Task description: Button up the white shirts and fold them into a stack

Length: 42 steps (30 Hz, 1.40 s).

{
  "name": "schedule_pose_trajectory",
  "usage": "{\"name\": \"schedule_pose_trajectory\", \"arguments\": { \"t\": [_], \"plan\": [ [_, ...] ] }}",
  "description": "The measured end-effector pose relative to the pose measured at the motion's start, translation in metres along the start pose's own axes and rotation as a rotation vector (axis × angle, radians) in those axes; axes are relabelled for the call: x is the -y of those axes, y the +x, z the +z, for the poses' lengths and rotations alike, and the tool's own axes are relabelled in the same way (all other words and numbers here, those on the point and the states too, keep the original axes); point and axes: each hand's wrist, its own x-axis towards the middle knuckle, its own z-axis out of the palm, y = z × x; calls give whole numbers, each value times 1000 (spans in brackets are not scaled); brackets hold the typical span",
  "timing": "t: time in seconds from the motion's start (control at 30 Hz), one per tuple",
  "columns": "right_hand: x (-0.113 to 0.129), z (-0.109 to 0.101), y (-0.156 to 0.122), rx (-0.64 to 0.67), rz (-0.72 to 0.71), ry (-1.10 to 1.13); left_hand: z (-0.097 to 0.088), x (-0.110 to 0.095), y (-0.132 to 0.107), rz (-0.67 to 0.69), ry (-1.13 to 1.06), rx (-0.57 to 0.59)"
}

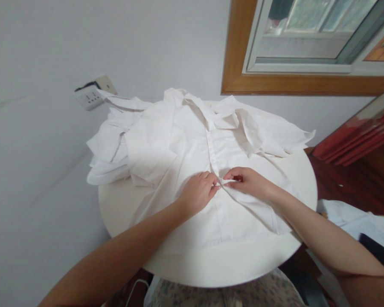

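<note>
A white button-up shirt lies spread face up on a round white table, collar towards the wall. My left hand and my right hand meet at the shirt's front placket, about halfway down. Both hands have their fingers pinched closed on the fabric edges there. The lower placket lies open between my wrists. The shirt's sleeves hang over the table's left and right sides.
A wall socket sits on the white wall behind the table at left. A wood-framed window is at upper right. Red folded material and dark wood furniture stand to the right, with white papers nearby.
</note>
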Motion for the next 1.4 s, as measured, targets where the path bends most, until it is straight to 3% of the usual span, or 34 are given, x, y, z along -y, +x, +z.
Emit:
{"name": "schedule_pose_trajectory", "arguments": {
  "t": [0.23, 0.5, 0.73, 1.1, 1.4],
  "plan": [
    [8, 1, -2, 71, 26, 55, -2, 1, 1, 48, 65, 12],
    [8, 7, -2, 68, 7, 71, -4, 15, 6, -65, -283, 34],
    [11, 7, -2, 54, -12, 42, -9, 9, 4, -277, -737, 264],
    [5, 12, -2, 57, -12, 0, -9, 12, 9, -441, -1024, 360],
    [4, 14, -1, 104, 20, 133, -12, 10, 9, -526, -1066, 420]
  ]
}}
